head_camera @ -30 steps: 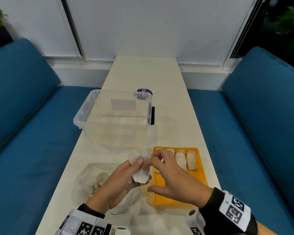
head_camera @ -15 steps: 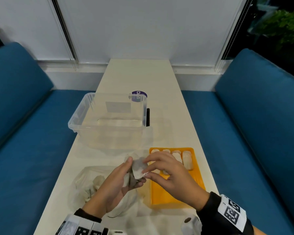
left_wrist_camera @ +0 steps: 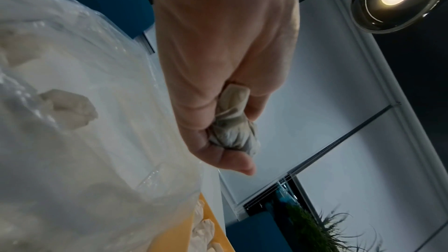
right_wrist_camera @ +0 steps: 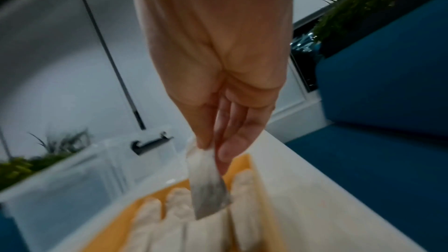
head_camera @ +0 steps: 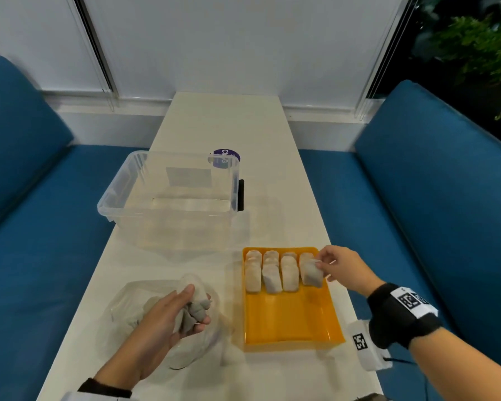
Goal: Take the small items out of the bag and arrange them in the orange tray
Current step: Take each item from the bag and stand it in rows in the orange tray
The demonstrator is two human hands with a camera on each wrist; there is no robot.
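While my left hand clutches a bunch of sachets over the bag, my right hand pinches one sachet above the orange tray's far-right row.

Purple sticker lettering partly hidden

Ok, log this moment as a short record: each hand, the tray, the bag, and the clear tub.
left hand: grips a bunch of small pouches over the bag
right hand: pinches one pouch by its top, over the tray's right column
orange tray: four columns of pouches at far end, near half bare
plastic bag: on table, pouches inside
clear tub: beyond tray and bag
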